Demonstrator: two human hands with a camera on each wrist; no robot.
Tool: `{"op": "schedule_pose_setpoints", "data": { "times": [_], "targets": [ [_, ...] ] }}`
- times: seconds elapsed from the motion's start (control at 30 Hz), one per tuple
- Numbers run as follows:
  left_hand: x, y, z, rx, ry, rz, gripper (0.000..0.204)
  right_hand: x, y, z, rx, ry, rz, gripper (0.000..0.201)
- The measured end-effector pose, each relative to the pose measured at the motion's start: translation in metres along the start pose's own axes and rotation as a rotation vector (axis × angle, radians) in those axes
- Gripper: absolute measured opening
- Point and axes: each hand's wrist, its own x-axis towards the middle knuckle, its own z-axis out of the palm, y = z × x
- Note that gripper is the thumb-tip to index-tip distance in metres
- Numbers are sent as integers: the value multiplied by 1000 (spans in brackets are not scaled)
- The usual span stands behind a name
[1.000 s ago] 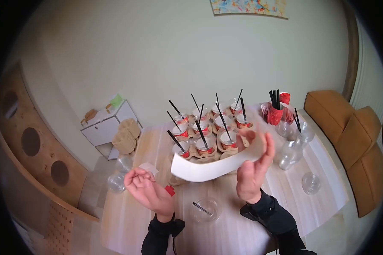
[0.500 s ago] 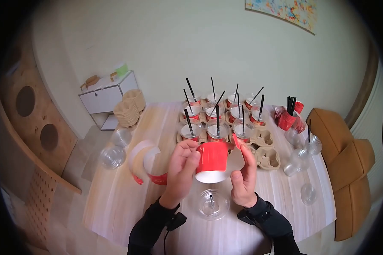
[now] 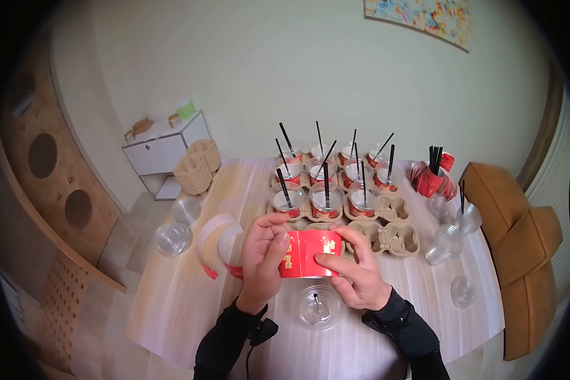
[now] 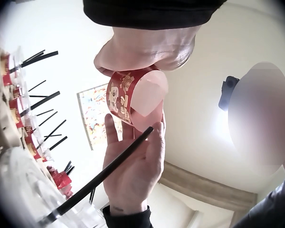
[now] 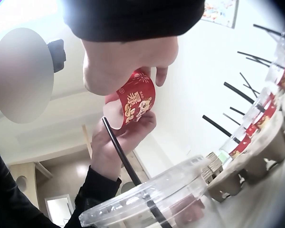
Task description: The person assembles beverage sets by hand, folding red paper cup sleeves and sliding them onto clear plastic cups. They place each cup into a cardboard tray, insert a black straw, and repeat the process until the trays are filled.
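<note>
left hand [image 3: 263, 263] pinches red printed paper sleeve [image 3: 311, 247] | right hand [image 3: 364, 282] grips its other side | sleeve: looped, aloft near clear plastic cup [image 3: 306, 311] | risk: seam [image 3: 301, 253] may spring open if grip slackens

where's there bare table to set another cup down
Table front left, between curled strips and left black sleeve; front right, between right black sleeve and lone clear cup; back left, between stacked carriers and cups with straws. Crowded: back middle with those cups, right edge with stacked clear cups.
</note>
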Motion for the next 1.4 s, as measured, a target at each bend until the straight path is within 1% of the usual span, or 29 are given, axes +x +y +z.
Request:
{"op": "schedule_pose_setpoints", "data": {
  "times": [0.3, 0.37, 0.57, 0.67, 0.73, 0.87, 0.9, 0.93, 0.97, 1.0, 1.03, 1.07, 1.1, 1.13, 1.17, 1.2, 1.23, 1.27, 1.3, 1.33, 1.37, 1.4],
  "targets": [
    [-2, -4, 2, 45, -27, 6, 27, 3, -2, -7, -52, 14, -12, 35],
    [-2, -5, 0, 62, -19, 10, 26, 3, -3, -5, 29, 11, -16, 37],
    [-2, -7, -1, 89, -27, 37, 25, 3, -5, -6, 84, 11, 3, 42],
    [-1, -4, -3, 71, -57, 0, 26, 8, -8, -9, 45, -29, 14, 43],
    [1, -3, -4, -32, -66, -61, 26, 8, -6, -10, 48, -40, 30, 44],
    [1, -6, -5, -5, -87, -51, 26, 6, -6, -9, 60, -42, 52, 43],
    [-1, -7, -4, 68, -97, -55, 27, 7, -6, -9, 59, -41, 53, 43],
    [-2, -9, -3, 140, -108, -57, 28, 9, -6, -10, 7, -51, -10, 46],
    [-1, -10, 0, 140, -109, -58, 28, 10, -6, -10, -45, -62, -72, 49],
    [-1, -11, 3, 179, -93, -35, 32, 10, -6, -9, -47, -60, -70, 49],
    [0, -11, 6, 218, -77, -14, 36, 9, -6, -7, -53, -15, -58, 56],
    [0, -8, 9, 217, -81, -17, 36, 8, -5, -5, -60, 30, -46, 63],
    [-1, -5, 12, 442, -59, 93, 40, 7, -4, -4, -63, 32, -43, 63],
    [-1, -3, 15, 667, -37, 205, 45, 7, -2, -2, -53, 101, -77, 71],
    [-1, -3, 14, 667, -41, 204, 45, 5, 0, -1, -44, 170, -112, 79],
    [-1, -2, 13, 540, -130, 75, 48, 3, 2, 0, -45, 172, -113, 79],
    [-1, 0, 11, 413, -217, -51, 51, 1, 3, 0, -55, 146, -91, 92],
    [2, -2, 6, 414, -217, -48, 51, 0, 3, 0, -63, 121, -71, 105],
    [7, -7, -3, 262, -92, -95, 47, 3, -3, -4, -61, 122, -74, 105],
    [11, -11, -13, 111, 34, -141, 44, 9, -15, -10, -112, 110, 59, 107],
    [16, -10, -23, 118, 36, -137, 44, 13, -22, -14, -160, 97, 193, 110],
    [22, -6, -33, -102, 38, -211, 46, 13, -20, -19, -160, -50, 248, 111]
  ]
}}
